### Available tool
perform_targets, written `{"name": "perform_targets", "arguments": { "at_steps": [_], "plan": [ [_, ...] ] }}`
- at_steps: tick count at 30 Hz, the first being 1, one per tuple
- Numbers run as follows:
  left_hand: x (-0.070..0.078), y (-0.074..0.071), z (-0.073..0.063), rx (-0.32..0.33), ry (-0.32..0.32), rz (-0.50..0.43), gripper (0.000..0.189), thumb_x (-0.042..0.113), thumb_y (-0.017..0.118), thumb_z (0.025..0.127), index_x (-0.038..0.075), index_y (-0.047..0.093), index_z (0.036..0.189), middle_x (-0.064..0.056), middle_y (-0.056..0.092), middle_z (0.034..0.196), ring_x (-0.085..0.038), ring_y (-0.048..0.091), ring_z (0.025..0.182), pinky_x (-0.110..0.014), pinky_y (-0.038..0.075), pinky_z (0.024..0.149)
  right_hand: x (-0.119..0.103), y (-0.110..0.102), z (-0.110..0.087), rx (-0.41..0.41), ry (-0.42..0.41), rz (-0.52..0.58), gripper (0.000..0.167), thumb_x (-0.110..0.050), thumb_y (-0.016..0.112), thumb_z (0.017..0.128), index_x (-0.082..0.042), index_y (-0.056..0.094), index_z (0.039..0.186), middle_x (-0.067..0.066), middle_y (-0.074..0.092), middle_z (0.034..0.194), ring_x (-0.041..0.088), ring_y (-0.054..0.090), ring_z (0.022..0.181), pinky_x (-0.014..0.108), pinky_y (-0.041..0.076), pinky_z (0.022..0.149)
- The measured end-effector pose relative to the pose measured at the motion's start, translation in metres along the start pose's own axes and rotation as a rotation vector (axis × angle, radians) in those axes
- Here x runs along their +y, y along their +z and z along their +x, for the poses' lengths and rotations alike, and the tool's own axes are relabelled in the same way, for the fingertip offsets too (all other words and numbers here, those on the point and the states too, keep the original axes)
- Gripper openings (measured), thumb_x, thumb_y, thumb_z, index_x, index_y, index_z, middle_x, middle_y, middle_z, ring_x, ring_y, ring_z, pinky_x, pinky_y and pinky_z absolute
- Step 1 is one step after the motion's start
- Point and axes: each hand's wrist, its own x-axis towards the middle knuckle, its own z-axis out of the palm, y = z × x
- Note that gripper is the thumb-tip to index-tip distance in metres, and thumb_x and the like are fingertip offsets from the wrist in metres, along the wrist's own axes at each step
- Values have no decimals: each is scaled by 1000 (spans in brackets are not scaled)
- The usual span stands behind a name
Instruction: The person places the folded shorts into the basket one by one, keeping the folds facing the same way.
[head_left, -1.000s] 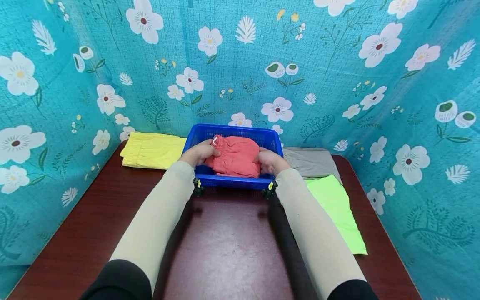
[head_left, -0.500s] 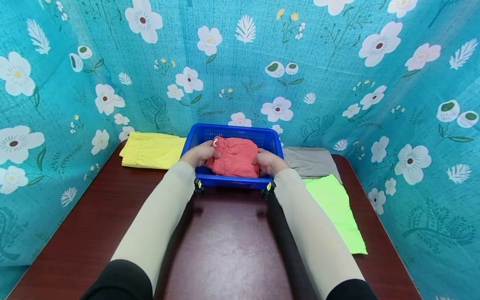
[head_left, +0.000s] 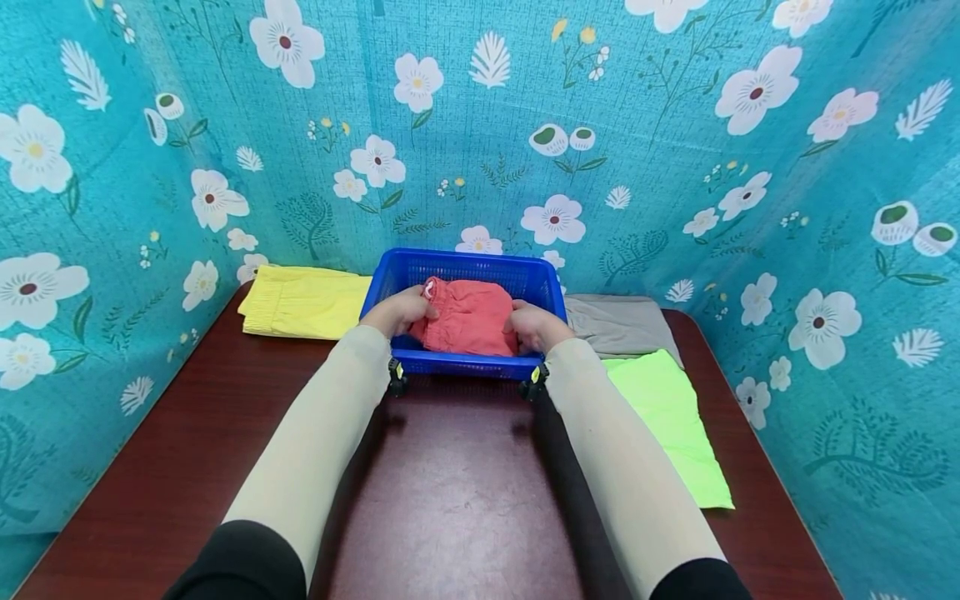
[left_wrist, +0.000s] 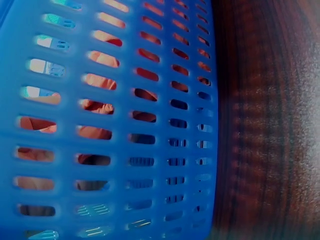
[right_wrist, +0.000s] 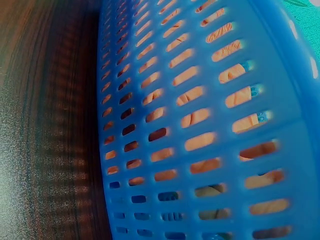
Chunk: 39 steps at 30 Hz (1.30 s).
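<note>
A folded pair of coral-red shorts, with a gathered waistband and a bit of white cord at its left corner, sits within the blue plastic basket. My left hand grips the waistband side, thumb on top. At the opposite side, my right hand holds the edge with its thumb over the cloth. Both hands reach in over the basket's front rim. Each wrist view faces the slotted basket wall, and red cloth shows through the slots. The fingers under the shorts are hidden.
Folded yellow shorts lie left of the basket on the dark red-brown table. To the right are a folded grey garment and a bright green one, partly behind the right forearm. A blue floral curtain encloses the back and sides.
The shorts have shifted slightly left and sunk a little lower in the basket. My right hand has moved slightly left with them; the left hand has hardly moved.
</note>
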Motion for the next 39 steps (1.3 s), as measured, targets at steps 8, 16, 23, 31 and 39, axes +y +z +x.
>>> {"name": "perform_targets", "arguments": {
  "at_steps": [8, 16, 23, 31, 39],
  "plan": [
    [-1, 0, 1, 58, -30, 39, 68, -11, 47, 98, 1, 19, 159, -21, 38, 154, -33, 45, 134, -49, 41, 114, 2, 2, 1, 12, 11, -47, 86, 15, 45, 88, -17, 17, 163, 15, 35, 156, 33, 44, 127, 52, 48, 101],
    [-1, -2, -3, 86, -83, 93, 72, -9, 49, 98, 1, 16, 161, -19, 33, 159, -34, 39, 140, -46, 39, 117, 2, 3, 0, 47, 37, -102, 82, 11, 49, 90, -17, 21, 162, 14, 40, 155, 34, 47, 128, 55, 44, 110],
    [-3, -3, -2, 91, -102, 129, 69, -8, 50, 98, -1, 21, 160, -20, 38, 156, -34, 42, 137, -46, 41, 115, 1, 3, -2, 44, 42, -123, 78, 9, 49, 92, -16, 23, 162, 14, 43, 152, 35, 51, 124, 53, 47, 107],
    [-3, -6, -2, 152, -140, 252, 55, -1, 56, 98, -3, 41, 150, -20, 46, 151, -35, 46, 134, -50, 42, 114, 1, 2, -4, 65, 12, -231, 57, 6, 52, 94, -8, 42, 149, 14, 57, 131, 32, 60, 105, 48, 56, 92],
    [-6, -8, 6, 196, -165, 380, 39, 4, 59, 98, -5, 55, 136, -18, 56, 137, -31, 57, 115, -49, 54, 99, 2, 3, -3, 108, 19, -337, 51, 3, 57, 93, -4, 46, 142, 14, 58, 109, 27, 59, 88, 36, 55, 71]
  ]
}}
